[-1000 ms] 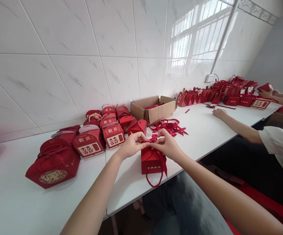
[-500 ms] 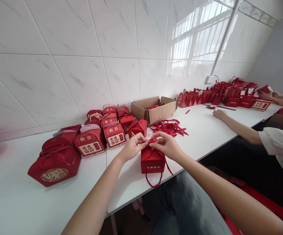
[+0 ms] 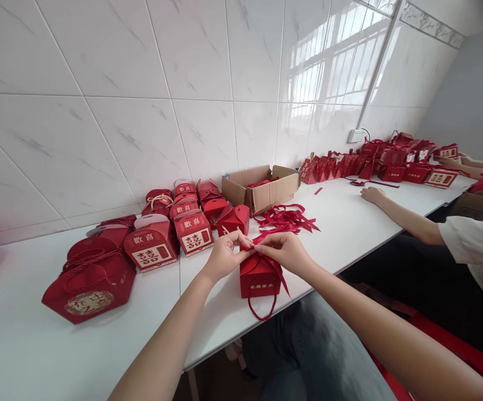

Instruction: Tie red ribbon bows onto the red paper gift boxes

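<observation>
A small red gift box (image 3: 259, 277) with gold characters stands near the table's front edge, its twisted cord handle (image 3: 262, 317) drooping over that edge. Above its lid, my left hand (image 3: 227, 255) and my right hand (image 3: 285, 252) meet, each pinching a red ribbon (image 3: 275, 264) at the box top. One ribbon end trails down the box's right side. The fingertips hide the exact shape of the ribbon between them. Behind my right hand lies a loose heap of red ribbons (image 3: 287, 217).
Several red boxes (image 3: 194, 231) are grouped on the left of the white table (image 3: 149, 320). An open cardboard box (image 3: 266, 195) stands against the tiled wall. Farther right are more red boxes (image 3: 391, 161) and a co-worker's hand (image 3: 372, 194) resting on the tabletop.
My hands stay at the box top, the pinching fingers shifting slightly on the ribbon. The view has turned a little. At far right, a box by another person's hands appears turned.
</observation>
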A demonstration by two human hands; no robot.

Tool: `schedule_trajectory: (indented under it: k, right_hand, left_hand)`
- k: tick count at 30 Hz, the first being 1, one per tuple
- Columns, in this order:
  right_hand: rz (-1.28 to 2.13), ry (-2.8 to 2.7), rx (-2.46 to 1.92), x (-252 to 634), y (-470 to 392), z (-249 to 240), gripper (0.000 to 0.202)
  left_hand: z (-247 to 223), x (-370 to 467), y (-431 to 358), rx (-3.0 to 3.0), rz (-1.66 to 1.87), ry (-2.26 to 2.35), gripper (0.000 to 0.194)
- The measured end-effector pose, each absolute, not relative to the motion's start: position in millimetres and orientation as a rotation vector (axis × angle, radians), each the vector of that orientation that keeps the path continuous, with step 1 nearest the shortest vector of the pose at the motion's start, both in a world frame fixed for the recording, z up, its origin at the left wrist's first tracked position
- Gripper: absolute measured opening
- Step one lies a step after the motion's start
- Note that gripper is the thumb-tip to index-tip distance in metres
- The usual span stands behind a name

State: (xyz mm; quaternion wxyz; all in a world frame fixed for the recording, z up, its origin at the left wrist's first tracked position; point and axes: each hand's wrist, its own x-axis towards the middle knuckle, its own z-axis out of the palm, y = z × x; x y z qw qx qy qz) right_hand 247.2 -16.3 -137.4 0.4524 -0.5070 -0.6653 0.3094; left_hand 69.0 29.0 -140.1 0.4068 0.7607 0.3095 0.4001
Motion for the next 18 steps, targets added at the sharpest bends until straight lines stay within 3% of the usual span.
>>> schedule_trajectory:
  k: [8,11,15,18]
  right_hand:
    - [0.309,-1.734,-1.271,245.7,-19.4,-140.5,0.007]
    - [0.184,-1.794,-1.226,244.2,-18.7,-142.9,0.011]
    - [0.165,-1.810,-1.274,240.4,-17.8,-141.3,0.012]
    - [0.362,-1.744,-1.382,240.0,-16.7,-136.1,0.009]
  left_hand:
    - [-139.3,69.4,28.5,1.894,1.056,0.783,0.022]
    - [-140.0,69.4,28.0,1.907,1.067,0.804,0.020]
    - [-140.9,68.6,26.8,1.978,1.101,0.811,0.014]
    - [-141.7,67.8,25.7,2.003,1.120,0.835,0.013]
